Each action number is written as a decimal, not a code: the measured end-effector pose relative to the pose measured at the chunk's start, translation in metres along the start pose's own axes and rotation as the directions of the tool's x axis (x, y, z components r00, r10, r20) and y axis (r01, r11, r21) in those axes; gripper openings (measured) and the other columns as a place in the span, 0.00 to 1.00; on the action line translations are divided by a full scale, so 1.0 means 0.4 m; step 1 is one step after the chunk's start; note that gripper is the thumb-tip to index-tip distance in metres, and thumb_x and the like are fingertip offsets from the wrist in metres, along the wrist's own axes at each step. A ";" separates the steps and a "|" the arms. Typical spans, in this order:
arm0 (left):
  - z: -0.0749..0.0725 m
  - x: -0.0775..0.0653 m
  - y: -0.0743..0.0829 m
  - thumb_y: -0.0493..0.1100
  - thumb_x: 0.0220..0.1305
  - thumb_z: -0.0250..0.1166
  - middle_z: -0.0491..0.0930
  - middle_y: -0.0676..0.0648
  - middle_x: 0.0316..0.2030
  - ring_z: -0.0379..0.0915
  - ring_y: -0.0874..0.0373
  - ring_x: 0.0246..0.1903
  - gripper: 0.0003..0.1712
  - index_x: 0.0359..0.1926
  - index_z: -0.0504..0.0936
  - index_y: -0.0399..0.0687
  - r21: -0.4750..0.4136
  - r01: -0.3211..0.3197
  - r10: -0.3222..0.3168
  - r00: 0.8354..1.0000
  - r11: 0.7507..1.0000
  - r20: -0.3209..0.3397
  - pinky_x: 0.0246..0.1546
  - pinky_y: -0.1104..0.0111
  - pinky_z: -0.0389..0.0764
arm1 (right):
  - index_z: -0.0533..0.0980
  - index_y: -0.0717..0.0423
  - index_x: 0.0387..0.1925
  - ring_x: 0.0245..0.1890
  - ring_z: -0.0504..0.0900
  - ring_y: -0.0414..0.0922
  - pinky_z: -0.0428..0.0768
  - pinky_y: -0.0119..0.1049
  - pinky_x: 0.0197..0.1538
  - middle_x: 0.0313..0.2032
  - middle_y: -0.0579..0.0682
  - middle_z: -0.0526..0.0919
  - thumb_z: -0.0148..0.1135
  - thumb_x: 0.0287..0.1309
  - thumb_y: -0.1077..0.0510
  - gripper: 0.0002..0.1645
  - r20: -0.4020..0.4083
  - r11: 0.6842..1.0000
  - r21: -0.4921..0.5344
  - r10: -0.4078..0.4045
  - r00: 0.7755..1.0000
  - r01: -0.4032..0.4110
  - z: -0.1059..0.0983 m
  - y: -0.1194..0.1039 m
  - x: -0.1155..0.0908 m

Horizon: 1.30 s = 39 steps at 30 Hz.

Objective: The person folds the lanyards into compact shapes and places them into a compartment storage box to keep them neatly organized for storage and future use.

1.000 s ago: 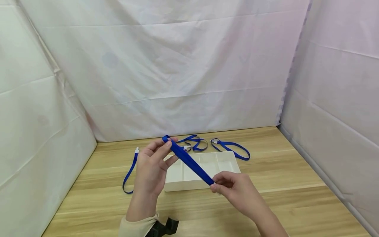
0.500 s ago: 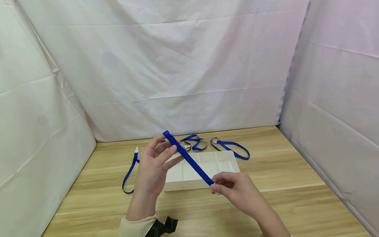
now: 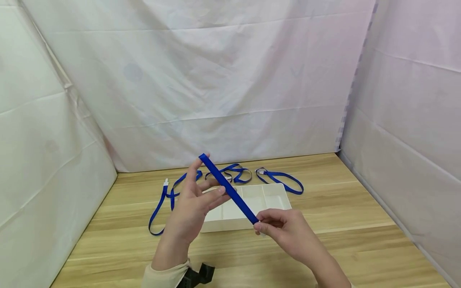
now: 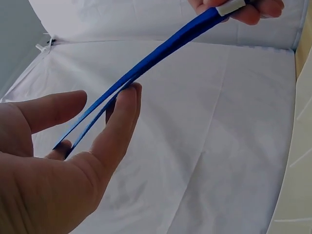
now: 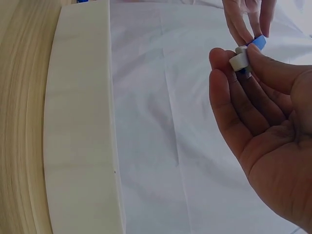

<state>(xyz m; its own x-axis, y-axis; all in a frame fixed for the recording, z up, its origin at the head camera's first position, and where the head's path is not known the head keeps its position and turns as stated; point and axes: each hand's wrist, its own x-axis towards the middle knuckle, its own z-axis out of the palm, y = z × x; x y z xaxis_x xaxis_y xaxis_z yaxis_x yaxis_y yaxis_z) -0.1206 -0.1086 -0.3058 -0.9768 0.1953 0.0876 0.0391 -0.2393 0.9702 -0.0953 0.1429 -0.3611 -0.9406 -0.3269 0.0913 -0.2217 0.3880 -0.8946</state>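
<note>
A blue lanyard (image 3: 230, 190), doubled into a narrow band, stretches diagonally between both hands above a white compartment tray (image 3: 248, 226). My right hand (image 3: 288, 230) pinches its lower end at the white plastic clip (image 5: 239, 62), between thumb and fingers. At the upper end, my left hand (image 3: 194, 204) has its fingers spread and fairly straight. One fingertip sits in the far bend of the loop, another touches the band's underside, and the thumb lies beside it. In the left wrist view the two strands of the lanyard (image 4: 165, 51) part slightly near the left fingers.
More blue lanyards lie on the wooden table (image 3: 360, 224): one lanyard (image 3: 158, 214) at left, one lanyard (image 3: 241, 176) behind the tray, and one lanyard (image 3: 288, 176) at right. White cloth (image 3: 230, 92) encloses the back and sides.
My left fingers have gone from pinching the upper end to spreading along the band, with the index finger extended upward. The band has straightened and narrowed; the right hand has barely moved.
</note>
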 end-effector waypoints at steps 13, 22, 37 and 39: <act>-0.013 -0.016 0.004 0.30 0.75 0.61 0.92 0.52 0.43 0.86 0.54 0.50 0.53 0.84 0.46 0.78 0.123 -0.038 0.015 0.983 0.992 0.181 0.55 0.60 0.81 | 0.90 0.47 0.41 0.38 0.90 0.36 0.87 0.30 0.43 0.35 0.41 0.93 0.75 0.64 0.56 0.05 -0.153 0.994 -0.105 0.018 0.988 -0.034 0.009 0.001 0.000; 0.035 -0.045 -0.006 0.35 0.81 0.54 0.85 0.54 0.33 0.65 0.60 0.27 0.43 0.83 0.50 0.78 0.125 0.123 -0.167 0.877 0.984 0.450 0.35 0.71 0.67 | 0.90 0.53 0.41 0.46 0.89 0.41 0.83 0.23 0.55 0.40 0.50 0.92 0.76 0.51 0.77 0.20 -0.402 0.843 -0.222 -0.536 0.742 0.489 0.021 0.046 0.058; 0.048 -0.014 -0.102 0.42 0.84 0.47 0.93 0.54 0.39 0.75 0.64 0.22 0.35 0.85 0.53 0.66 -0.030 0.300 -0.233 0.797 0.953 0.558 0.26 0.74 0.64 | 0.88 0.64 0.44 0.44 0.89 0.39 0.86 0.26 0.53 0.37 0.58 0.92 0.69 0.51 0.83 0.22 -0.513 0.677 -0.124 -0.670 0.537 0.725 0.059 0.032 0.077; 0.047 -0.014 -0.104 0.43 0.84 0.48 0.93 0.55 0.39 0.76 0.65 0.23 0.35 0.85 0.52 0.62 -0.035 0.301 -0.231 0.797 0.953 0.558 0.28 0.73 0.66 | 0.88 0.63 0.43 0.45 0.90 0.39 0.86 0.26 0.54 0.37 0.58 0.92 0.70 0.51 0.82 0.20 -0.526 0.677 -0.144 -0.670 0.524 0.721 0.059 0.035 0.077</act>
<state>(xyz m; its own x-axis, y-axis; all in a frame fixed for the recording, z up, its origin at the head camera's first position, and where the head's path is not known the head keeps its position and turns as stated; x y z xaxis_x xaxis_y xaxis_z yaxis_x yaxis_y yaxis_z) -0.1127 -0.0819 -0.3425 -0.6700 0.7418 -0.0281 -0.2641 -0.2028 0.9429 -0.1213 0.1179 -0.3813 -0.4794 0.0225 0.8773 -0.8658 0.1511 -0.4770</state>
